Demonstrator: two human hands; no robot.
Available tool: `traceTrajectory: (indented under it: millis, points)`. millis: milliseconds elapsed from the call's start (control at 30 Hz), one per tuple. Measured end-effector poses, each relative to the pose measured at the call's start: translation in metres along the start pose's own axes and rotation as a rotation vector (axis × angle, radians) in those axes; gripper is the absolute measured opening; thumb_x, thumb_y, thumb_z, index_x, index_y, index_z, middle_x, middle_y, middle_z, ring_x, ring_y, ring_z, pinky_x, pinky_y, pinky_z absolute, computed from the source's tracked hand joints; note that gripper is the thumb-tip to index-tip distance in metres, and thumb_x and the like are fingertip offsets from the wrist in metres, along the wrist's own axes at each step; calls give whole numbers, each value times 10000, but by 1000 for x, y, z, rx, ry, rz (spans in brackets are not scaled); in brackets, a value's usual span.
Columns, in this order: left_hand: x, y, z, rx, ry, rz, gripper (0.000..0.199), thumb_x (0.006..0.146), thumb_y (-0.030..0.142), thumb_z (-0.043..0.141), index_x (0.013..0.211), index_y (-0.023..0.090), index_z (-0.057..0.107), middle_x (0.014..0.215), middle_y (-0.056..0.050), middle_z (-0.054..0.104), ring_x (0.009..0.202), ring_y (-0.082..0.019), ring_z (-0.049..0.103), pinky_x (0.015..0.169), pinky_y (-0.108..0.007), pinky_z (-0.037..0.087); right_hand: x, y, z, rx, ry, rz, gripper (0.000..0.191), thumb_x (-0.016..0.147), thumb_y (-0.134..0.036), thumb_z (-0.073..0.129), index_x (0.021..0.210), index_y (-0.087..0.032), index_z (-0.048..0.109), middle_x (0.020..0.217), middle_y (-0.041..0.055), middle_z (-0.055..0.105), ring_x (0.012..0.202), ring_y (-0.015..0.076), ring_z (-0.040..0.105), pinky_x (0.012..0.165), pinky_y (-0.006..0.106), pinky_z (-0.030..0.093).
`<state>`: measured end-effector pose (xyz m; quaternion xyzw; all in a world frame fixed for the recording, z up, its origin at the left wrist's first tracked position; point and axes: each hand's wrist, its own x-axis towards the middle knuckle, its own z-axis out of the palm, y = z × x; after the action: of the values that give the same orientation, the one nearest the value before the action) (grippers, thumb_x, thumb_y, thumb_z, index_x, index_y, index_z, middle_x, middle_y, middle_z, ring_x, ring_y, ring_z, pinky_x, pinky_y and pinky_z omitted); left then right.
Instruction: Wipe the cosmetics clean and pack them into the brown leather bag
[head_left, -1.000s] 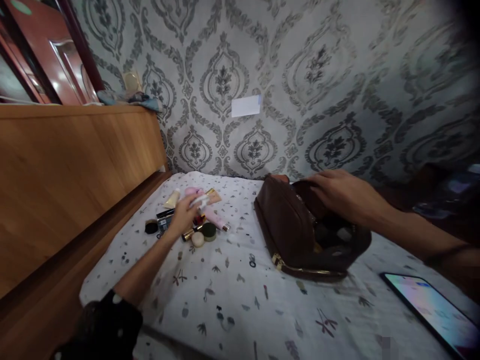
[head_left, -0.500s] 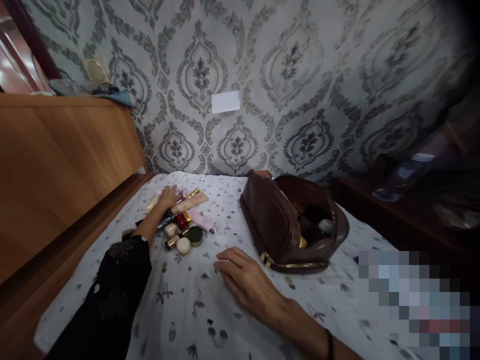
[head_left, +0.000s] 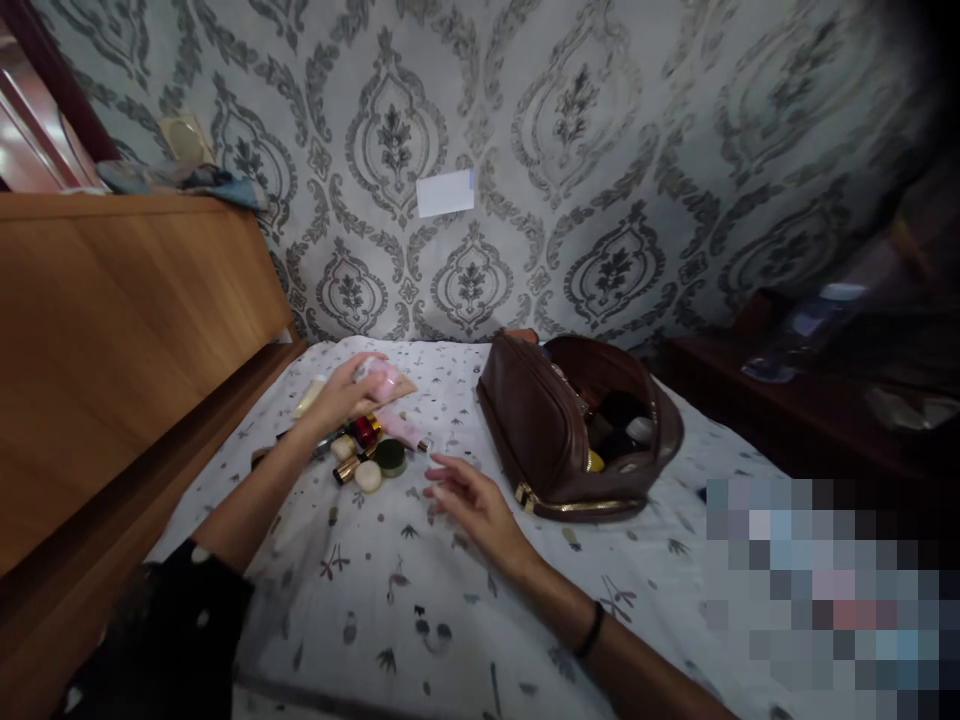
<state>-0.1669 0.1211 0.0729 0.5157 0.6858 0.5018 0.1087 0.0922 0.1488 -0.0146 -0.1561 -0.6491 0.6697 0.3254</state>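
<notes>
My left hand [head_left: 343, 392] is closed around a small pink bottle [head_left: 385, 378], slightly blurred, held over the far side of a group of cosmetics. Beneath it lie a beige tube [head_left: 406, 387], a pink tube [head_left: 403, 430] and a red jar [head_left: 365, 432]. Closer to me are a dark green round jar [head_left: 390, 458], a white round jar [head_left: 367, 477] and a gold-capped tube [head_left: 345, 470]. My right hand [head_left: 480, 510] hovers over the sheet with its fingers apart and nothing in them. To its right stands an unzipped brown leather bag [head_left: 536, 430] with several items inside.
A patterned white sheet [head_left: 360, 590] covers the surface. On the left rises a wooden board [head_left: 135, 330]; the papered wall [head_left: 480, 110] closes off the back. A clear plastic bottle [head_left: 806, 330] lies on a dark ledge at right. The lower right corner is pixelated.
My left hand has lifted the pink bottle from among the cosmetics and moved right. My right hand has moved slightly farther away from me, its fingers more spread.
</notes>
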Motion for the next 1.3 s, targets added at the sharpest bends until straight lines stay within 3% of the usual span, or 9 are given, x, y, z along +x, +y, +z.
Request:
traceTrajectory:
  millis: [100, 233, 467, 567, 700, 800, 967, 1100, 1300]
  points:
    - [-64, 31, 32, 12, -230, 161, 486, 862, 436, 609, 1272, 174, 587, 1068, -64, 665, 949, -214, 615, 864, -316, 511, 1, -8, 5, 461, -32, 142, 505, 775, -493, 749, 1181, -238, 594, 1061, 59, 677, 858, 176, 708, 695, 287, 568]
    - [-121, 40, 67, 168, -198, 290, 532, 911, 437, 586, 1376, 189, 511, 1213, -112, 606, 1130, -254, 575, 998, -377, 468, -3, -10, 1, 689, -55, 226, 380, 715, -382, 830, 960, -191, 612, 816, -13, 679, 705, 112, 681, 646, 227, 572]
    - [-135, 10, 91, 357, -16, 537, 584, 1007, 315, 430, 1545, 215, 226, 1481, -162, 459, 1384, -250, 439, 1127, -438, 410, -1, 3, -10, 656, -41, 282, 381, 720, -337, 835, 951, -191, 570, 789, -14, 706, 668, 109, 695, 612, 195, 570]
    - [-136, 11, 91, 415, 7, 750, 569, 1009, 194, 392, 1550, 210, 217, 1500, -169, 440, 1427, -252, 385, 1139, -452, 409, 2, 5, -9, 652, -92, 384, 329, 853, -473, 684, 895, -160, 594, 725, 15, 704, 579, 104, 671, 550, 178, 541]
    - [-135, 18, 88, 419, -62, 954, 564, 996, 147, 399, 1539, 211, 262, 1495, -163, 450, 1459, -265, 329, 1157, -482, 382, 4, 4, -10, 670, -114, 555, 462, 990, -537, 403, 846, -147, 606, 609, 12, 652, 477, 92, 599, 455, 165, 477]
    - [-132, 18, 86, 351, -91, 865, 558, 998, 194, 427, 1534, 230, 276, 1504, -152, 439, 1455, -266, 333, 1166, -477, 359, 5, 3, -12, 679, -104, 554, 453, 989, -538, 406, 866, -154, 612, 628, 4, 651, 466, 82, 576, 424, 154, 442]
    - [-131, 9, 86, 270, -112, 573, 629, 978, 408, 490, 1534, 227, 259, 1451, -162, 467, 1346, -271, 466, 1115, -440, 406, 3, 3, -13, 666, -88, 399, 305, 875, -463, 658, 926, -163, 632, 736, 5, 682, 582, 87, 619, 533, 167, 503]
    - [-135, 0, 85, 222, -112, 415, 721, 951, 507, 499, 1538, 186, 229, 1410, -169, 507, 1292, -280, 512, 1095, -429, 411, -1, -1, -11, 642, -69, 273, 393, 702, -386, 834, 969, -190, 623, 838, -9, 683, 681, 99, 644, 612, 196, 541]
    - [-137, -1, 84, 147, -161, 255, 661, 959, 497, 476, 1504, 159, 314, 1472, -166, 483, 1363, -286, 458, 1121, -424, 375, -1, 0, -9, 468, 25, 121, 474, 640, -360, 870, 1013, -262, 594, 896, -30, 645, 738, 108, 634, 697, 243, 543]
